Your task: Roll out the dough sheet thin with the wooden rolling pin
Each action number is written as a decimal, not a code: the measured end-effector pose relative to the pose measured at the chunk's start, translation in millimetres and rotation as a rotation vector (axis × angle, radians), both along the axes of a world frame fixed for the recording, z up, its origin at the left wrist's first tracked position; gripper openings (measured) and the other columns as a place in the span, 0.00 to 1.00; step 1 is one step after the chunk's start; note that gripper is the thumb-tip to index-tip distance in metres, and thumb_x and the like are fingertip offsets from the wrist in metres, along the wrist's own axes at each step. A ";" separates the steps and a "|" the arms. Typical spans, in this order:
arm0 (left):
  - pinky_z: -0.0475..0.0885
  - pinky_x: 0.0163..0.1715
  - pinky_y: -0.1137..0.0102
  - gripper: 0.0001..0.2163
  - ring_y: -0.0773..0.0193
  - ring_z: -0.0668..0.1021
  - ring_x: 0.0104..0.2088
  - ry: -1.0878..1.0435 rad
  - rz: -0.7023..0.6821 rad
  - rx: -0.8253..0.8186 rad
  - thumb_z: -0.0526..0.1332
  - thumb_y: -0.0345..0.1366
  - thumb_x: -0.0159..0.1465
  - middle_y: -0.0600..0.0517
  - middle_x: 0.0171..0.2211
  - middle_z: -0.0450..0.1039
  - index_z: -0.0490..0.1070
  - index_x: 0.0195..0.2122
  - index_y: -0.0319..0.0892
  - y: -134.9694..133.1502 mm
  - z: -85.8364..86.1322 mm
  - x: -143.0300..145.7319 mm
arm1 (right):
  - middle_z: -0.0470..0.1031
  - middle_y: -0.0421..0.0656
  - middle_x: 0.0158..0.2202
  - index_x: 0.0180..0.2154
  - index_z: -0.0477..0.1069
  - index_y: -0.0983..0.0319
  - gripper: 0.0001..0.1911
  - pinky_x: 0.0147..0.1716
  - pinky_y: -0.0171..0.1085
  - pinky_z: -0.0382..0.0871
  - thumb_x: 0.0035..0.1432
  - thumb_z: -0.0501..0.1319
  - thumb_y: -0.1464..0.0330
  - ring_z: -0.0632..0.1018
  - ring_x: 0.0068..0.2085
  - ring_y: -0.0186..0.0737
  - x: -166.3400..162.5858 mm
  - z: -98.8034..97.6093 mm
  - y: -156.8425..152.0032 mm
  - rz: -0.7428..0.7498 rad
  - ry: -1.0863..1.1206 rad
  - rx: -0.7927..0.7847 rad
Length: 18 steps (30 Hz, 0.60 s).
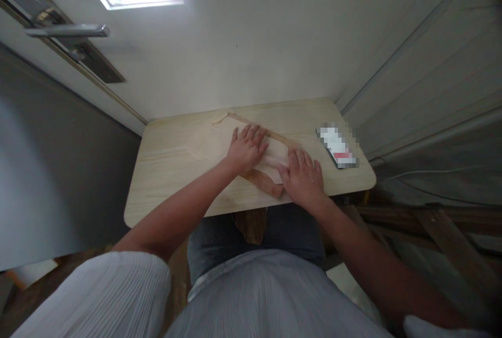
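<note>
A thin, pale beige sheet-like piece (214, 136) with brown strips along its edges lies slantwise on the table; whether it is cloth or paper I cannot tell. A whiter flat area (270, 172) shows between my hands. Across the middle of the piece rests my left hand (248, 148), open, fingers spread on its surface. My right hand (305, 177) is at the piece's right end, palm down, with its thumb apart from the fingers and touching the edge. Both palms hide part of the piece beneath them.
The light wooden table (164, 165) stands against a white door (251, 60) with a metal handle (70, 30). A phone-like object (336, 145), blurred out, lies at the table's right. A grey panel (50, 170) is on the left, and wooden beams (451, 238) are at the lower right.
</note>
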<state>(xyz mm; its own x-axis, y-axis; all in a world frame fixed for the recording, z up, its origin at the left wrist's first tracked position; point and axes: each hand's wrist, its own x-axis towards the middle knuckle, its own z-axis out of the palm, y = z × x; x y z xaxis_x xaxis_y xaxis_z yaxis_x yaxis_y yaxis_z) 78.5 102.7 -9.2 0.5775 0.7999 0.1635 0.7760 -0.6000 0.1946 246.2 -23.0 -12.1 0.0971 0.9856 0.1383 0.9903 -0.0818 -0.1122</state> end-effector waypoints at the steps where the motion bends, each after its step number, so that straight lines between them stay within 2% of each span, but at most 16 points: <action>1: 0.48 0.69 0.43 0.25 0.48 0.58 0.71 0.002 -0.005 -0.002 0.44 0.49 0.75 0.47 0.71 0.57 0.59 0.70 0.49 -3.5 0.1 -2.3 | 0.63 0.63 0.67 0.68 0.56 0.73 0.35 0.63 0.61 0.55 0.72 0.43 0.55 0.62 0.67 0.62 -2.8 -1.0 -5.2 -0.003 0.004 0.011; 6: 0.48 0.70 0.44 0.26 0.49 0.56 0.72 0.002 -0.035 -0.006 0.42 0.48 0.75 0.48 0.72 0.57 0.56 0.71 0.46 -22.7 0.7 -15.6 | 0.60 0.62 0.69 0.70 0.52 0.73 0.37 0.64 0.60 0.53 0.71 0.46 0.55 0.61 0.68 0.60 -14.7 -3.0 -30.0 0.021 0.005 0.016; 13: 0.48 0.70 0.47 0.27 0.52 0.55 0.73 0.009 -0.046 -0.014 0.41 0.47 0.75 0.48 0.72 0.56 0.54 0.72 0.47 -48.2 -1.5 -34.9 | 0.56 0.60 0.71 0.70 0.53 0.73 0.37 0.66 0.60 0.48 0.71 0.46 0.53 0.58 0.70 0.57 -27.6 -1.1 -60.5 0.074 0.008 0.030; 18: 0.48 0.70 0.44 0.27 0.51 0.55 0.73 0.021 -0.040 -0.007 0.41 0.48 0.75 0.48 0.73 0.54 0.54 0.72 0.46 -42.0 -1.6 -29.6 | 0.55 0.59 0.71 0.70 0.53 0.72 0.36 0.67 0.60 0.47 0.72 0.47 0.54 0.57 0.71 0.56 -24.1 -4.5 -54.3 0.058 0.014 0.050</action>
<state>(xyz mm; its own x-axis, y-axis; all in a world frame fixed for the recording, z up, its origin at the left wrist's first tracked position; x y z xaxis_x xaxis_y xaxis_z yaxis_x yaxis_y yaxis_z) 48.9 60.7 -10.8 0.6121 0.7773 0.1455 0.7555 -0.6291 0.1828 222.1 -77.3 -16.6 0.0427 0.9816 0.1861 0.9915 -0.0187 -0.1289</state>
